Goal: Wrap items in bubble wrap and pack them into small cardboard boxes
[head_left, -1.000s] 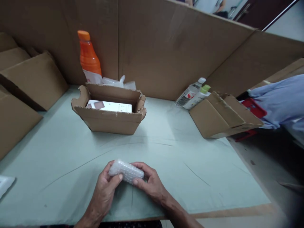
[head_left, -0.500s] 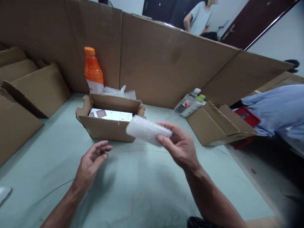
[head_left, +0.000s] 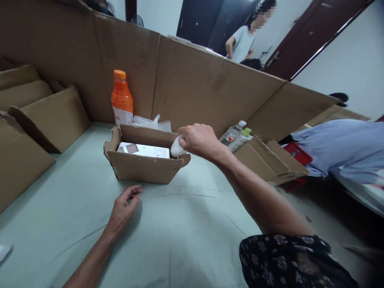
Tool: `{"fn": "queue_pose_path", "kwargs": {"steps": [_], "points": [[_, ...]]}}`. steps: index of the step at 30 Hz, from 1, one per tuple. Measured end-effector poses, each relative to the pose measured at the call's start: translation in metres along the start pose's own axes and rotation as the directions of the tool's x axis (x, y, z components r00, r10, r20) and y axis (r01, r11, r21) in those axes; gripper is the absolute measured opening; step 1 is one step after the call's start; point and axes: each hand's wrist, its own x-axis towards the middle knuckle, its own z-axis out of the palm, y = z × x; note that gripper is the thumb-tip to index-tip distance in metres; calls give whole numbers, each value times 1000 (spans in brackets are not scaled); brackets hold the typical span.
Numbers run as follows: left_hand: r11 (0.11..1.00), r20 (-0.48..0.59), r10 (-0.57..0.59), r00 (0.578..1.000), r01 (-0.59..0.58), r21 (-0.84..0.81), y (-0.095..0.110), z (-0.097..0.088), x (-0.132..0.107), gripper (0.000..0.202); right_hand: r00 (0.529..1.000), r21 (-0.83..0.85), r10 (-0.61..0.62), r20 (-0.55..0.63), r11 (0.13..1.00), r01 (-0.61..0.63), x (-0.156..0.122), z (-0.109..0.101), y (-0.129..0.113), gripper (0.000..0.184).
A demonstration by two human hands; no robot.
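My right hand [head_left: 198, 138] grips a roll of bubble wrap [head_left: 177, 147] over the right end of an open cardboard box [head_left: 144, 170]. Most of the roll is hidden by my fingers, and its lower end points down at the gap beside a white printed carton [head_left: 145, 150] lying inside the box. My left hand [head_left: 127, 202] rests near the table in front of the box, its fingers loosely bent and apart, with nothing in them.
An orange bottle [head_left: 122, 98] and clear plastic pieces [head_left: 151, 123] stand behind the box. Other cardboard boxes [head_left: 57, 116] are at left. At right are two bottles [head_left: 234, 134] and another carton box [head_left: 264, 160]. A cardboard wall [head_left: 192, 76] runs behind; people are beyond it.
My right hand has carried the bubble wrap roll forward to the box's right end and turned it downward. My left hand has shifted slightly right and down. The view has tilted a little.
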Motion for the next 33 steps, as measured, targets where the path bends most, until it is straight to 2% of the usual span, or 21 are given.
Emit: {"fn": "queue_pose_path", "kwargs": {"steps": [3,7,10,12,15,19,25,29,33], "points": [[999,21,7,1000,-8,41,0,1,2,47,991,19,-72,111,997,70,13,-9,-11,25],[997,46,-1,999,-2,75,2,0,3,49,964,184,-166,209,975,128,17,-16,-9,27],[996,61,2,998,-8,91,4,0,3,49,964,198,-117,238,978,69,14,-11,2,30],[995,62,5,998,-12,103,4,0,3,47,947,212,-91,307,977,25,14,-3,7,30],[992,58,12,998,-19,122,4,0,2,46,911,285,-144,386,958,31,18,9,7,29],[990,58,22,998,-30,137,4,0,2,47,904,251,-187,384,964,93,24,16,3,25],[989,62,33,998,-42,145,3,0,3,47,956,204,-159,248,973,109,15,7,11,23],[987,53,40,998,-48,153,4,-1,3,46,925,206,-242,292,961,186,11,14,4,16],[986,46,56,997,-62,155,4,1,3,45,918,230,-266,295,952,202,18,30,-6,13]]}}
